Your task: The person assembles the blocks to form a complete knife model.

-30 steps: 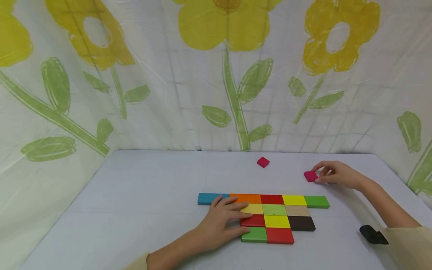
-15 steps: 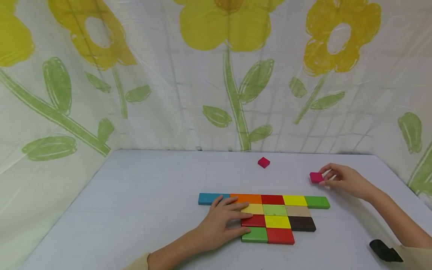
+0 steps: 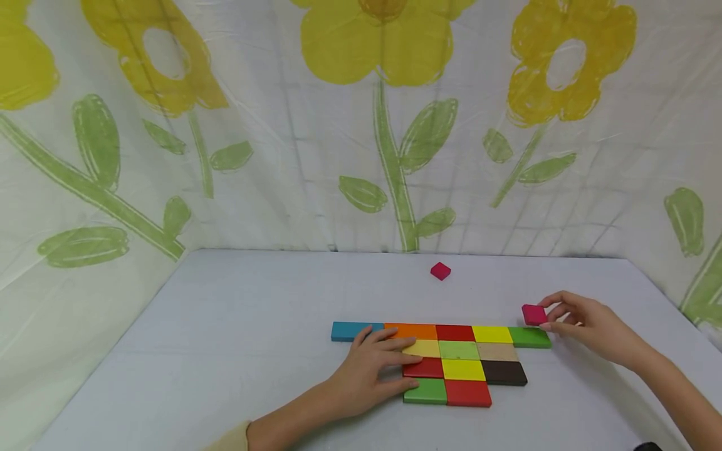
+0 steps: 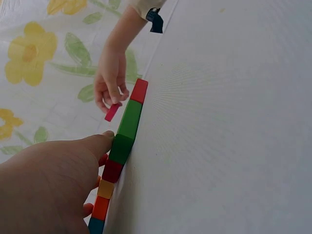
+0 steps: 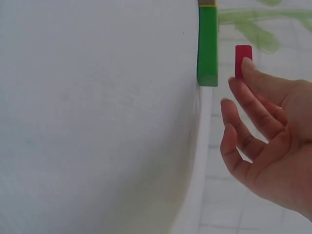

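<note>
My right hand (image 3: 592,327) pinches a small pink-red block (image 3: 533,314) between thumb and fingers, held above the green block (image 3: 530,338) at the right end of the top row. In the right wrist view the pinched block (image 5: 243,61) is apart from that green block (image 5: 208,46). My left hand (image 3: 366,376) lies at the left side of the flat coloured blocks, its spread fingertips touching the yellow block (image 3: 423,349), the red block (image 3: 424,368) and the lower green block (image 3: 425,392). The rows of blocks get shorter toward me.
A second pink-red block (image 3: 440,271) lies alone farther back on the white table (image 3: 242,300). Behind the table hangs a white curtain (image 3: 271,188) printed with yellow flowers. A dark wrist strap (image 4: 155,20) shows on the right arm in the left wrist view.
The right hand has brought its pink-red block slightly right and toward me, from behind the rows to above the green end block, turning it a little. The left hand stays in place.
</note>
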### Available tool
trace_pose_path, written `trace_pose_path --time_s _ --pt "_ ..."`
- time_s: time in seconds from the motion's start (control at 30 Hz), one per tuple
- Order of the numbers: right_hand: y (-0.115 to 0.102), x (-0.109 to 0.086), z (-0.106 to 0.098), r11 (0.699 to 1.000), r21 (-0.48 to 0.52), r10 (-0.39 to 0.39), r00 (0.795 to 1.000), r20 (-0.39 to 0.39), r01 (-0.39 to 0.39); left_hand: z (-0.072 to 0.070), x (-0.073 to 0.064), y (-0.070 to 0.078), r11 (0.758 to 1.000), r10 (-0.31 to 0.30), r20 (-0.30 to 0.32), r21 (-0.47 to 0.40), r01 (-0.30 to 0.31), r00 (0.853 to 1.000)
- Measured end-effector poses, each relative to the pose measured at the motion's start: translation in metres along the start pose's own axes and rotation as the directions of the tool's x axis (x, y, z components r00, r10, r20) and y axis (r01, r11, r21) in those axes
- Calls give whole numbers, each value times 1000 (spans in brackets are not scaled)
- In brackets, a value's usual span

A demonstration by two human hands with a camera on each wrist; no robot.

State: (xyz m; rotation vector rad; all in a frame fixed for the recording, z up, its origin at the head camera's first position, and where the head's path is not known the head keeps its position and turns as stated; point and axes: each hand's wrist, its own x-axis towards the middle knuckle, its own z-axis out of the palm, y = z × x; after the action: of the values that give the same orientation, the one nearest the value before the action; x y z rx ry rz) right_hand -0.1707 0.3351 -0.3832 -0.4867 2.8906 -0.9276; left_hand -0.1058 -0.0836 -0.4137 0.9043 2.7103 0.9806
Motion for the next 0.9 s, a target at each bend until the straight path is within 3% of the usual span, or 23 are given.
trace_pose_path --time_s 0.17,0.37,0.6,0.77,0.9 --pt "-3 -12 5 999 32 -5 1000 19 4 0 1 -1 1000 3 1 -4 -3 1000" --pt "-1 -22 11 996 46 -82 997 11 82 1 2 -2 1000 -1 3 4 1 1000" --pt "-3 -26 10 995 62 -87 994 66 82 3 3 -3 1000 3 4 7 -3 1000" --pt "-2 -28 13 985 85 -157 985 67 151 2 2 -2 1000 1 4 7 -1 1000" --pt "-3 -27 15 986 81 -153 985 83 146 2 1 -1 1000 -2 5 5 1 1000"
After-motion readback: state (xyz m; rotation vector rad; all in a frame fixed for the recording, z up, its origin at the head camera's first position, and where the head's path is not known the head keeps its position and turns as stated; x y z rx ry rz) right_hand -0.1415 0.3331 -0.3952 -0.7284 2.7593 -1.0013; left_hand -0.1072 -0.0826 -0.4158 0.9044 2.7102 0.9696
